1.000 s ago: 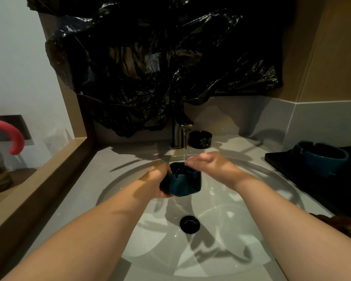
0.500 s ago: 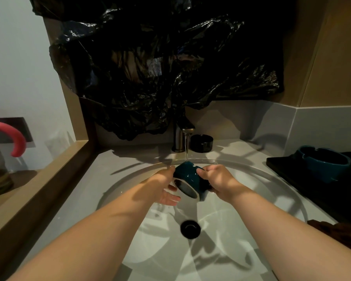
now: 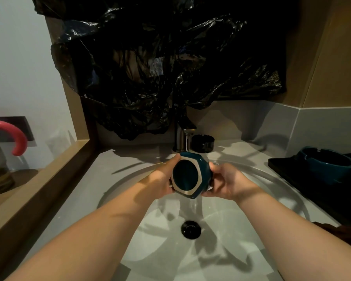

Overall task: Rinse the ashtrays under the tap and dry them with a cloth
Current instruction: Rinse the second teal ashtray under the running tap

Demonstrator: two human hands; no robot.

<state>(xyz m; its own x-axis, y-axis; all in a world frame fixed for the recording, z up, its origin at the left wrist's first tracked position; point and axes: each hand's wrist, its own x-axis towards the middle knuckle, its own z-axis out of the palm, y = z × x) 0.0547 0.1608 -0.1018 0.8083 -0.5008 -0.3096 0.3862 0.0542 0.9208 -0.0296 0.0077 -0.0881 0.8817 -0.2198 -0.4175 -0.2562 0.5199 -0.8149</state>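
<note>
Water [image 3: 187, 143] from the tap [image 3: 183, 133] lands on the teal ashtray [image 3: 188, 176], which the left hand [image 3: 160, 180] and right hand [image 3: 226, 183] grip from either side with curled fingers over the basin [image 3: 243, 230], its base tipped toward the person, probably so the outside rinses and drains.

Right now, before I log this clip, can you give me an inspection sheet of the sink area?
Surface: pale grey stone counter around a round white basin with a black drain.
Job's things: glazed teal ashtray tipped on its side under the running metal tap; second teal ashtray on a flat black tray; round black ashtray beside the tap; brown cloth at the right edge.
Clutter: pink curved handle by the wooden ledge.
Grippers: left hand and right hand both grip the tipped ashtray.
Cables: nothing seen.
Surroundings: crumpled black plastic sheet hanging above the tap.
</note>
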